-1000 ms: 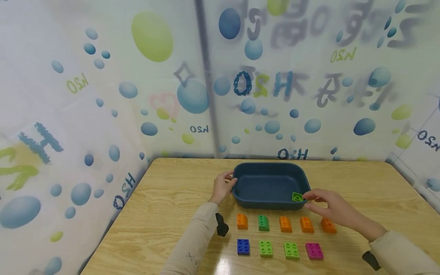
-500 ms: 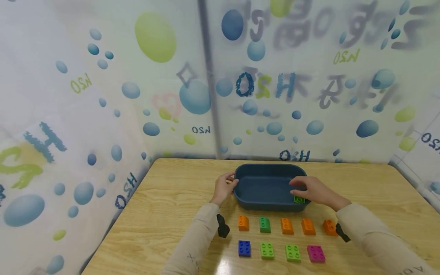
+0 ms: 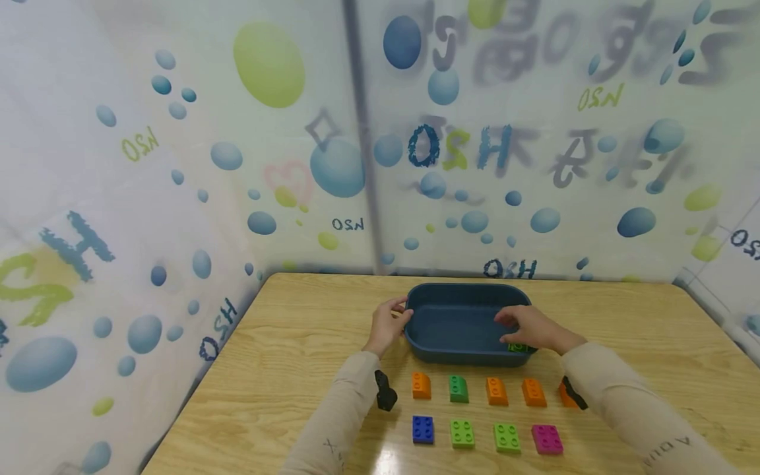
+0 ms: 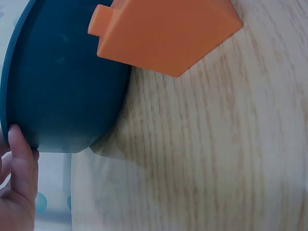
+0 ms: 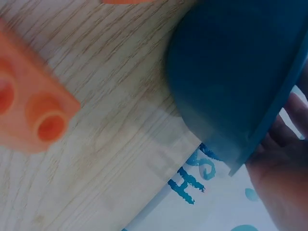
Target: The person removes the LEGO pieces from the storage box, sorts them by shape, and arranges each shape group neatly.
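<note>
Right hand [image 3: 534, 328] has moved from the bin's near rim down inside the blue bin [image 3: 451, 323]; your grip pinches the green brick [image 3: 518, 346] at its near-right corner. Left hand [image 3: 388, 323] still holds the rim.

from my feed there's a light wood table [image 3: 285, 369] with two rows of bricks near the front: orange brick [image 3: 421, 385], dark green brick [image 3: 458, 388], two more orange ones, then blue brick [image 3: 422, 429], two lime ones and a pink brick [image 3: 546, 439]. bubble-print curtain [image 3: 178, 165] all around behind.
</note>
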Demonstrator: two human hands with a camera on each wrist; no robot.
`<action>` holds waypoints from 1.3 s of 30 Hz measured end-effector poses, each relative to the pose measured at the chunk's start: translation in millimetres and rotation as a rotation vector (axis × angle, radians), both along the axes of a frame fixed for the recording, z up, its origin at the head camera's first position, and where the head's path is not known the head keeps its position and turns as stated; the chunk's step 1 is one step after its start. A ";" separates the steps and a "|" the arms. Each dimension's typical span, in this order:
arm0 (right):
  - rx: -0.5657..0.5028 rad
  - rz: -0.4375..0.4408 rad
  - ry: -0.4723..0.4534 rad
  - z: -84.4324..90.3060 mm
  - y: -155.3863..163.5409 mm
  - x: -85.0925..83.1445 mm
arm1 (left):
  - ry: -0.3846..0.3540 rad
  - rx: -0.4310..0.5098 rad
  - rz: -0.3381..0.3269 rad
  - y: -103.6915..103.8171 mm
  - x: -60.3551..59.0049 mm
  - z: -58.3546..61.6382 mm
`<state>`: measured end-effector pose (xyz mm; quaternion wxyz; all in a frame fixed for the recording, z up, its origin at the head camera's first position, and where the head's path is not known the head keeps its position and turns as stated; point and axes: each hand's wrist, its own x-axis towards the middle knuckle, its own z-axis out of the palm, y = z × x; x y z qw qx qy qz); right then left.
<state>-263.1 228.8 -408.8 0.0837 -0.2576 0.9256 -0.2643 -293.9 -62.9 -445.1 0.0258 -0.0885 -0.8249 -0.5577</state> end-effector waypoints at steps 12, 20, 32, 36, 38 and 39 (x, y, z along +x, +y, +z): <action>0.114 0.116 -0.019 -1.6 -12.2 1.7 | -0.009 -0.011 0.000 0.1 0.6 0.3; 0.090 0.152 0.040 -10.5 -8.6 -4.3 | -0.015 -0.003 -0.003 -0.3 0.5 0.3; -0.044 0.005 0.039 -19.8 -30.0 -9.9 | 0.002 -0.012 -0.001 -1.3 0.5 -0.2; -0.075 -0.004 0.071 -23.1 -34.6 -11.8 | -0.003 -0.012 0.005 -0.1 -0.5 -0.1; -0.081 -0.021 0.079 -25.1 -36.5 -12.7 | -0.001 -0.013 0.008 0.3 -0.6 0.2; -0.081 -0.026 0.081 -25.9 -37.6 -13.0 | -0.007 -0.013 0.010 0.7 -0.5 0.7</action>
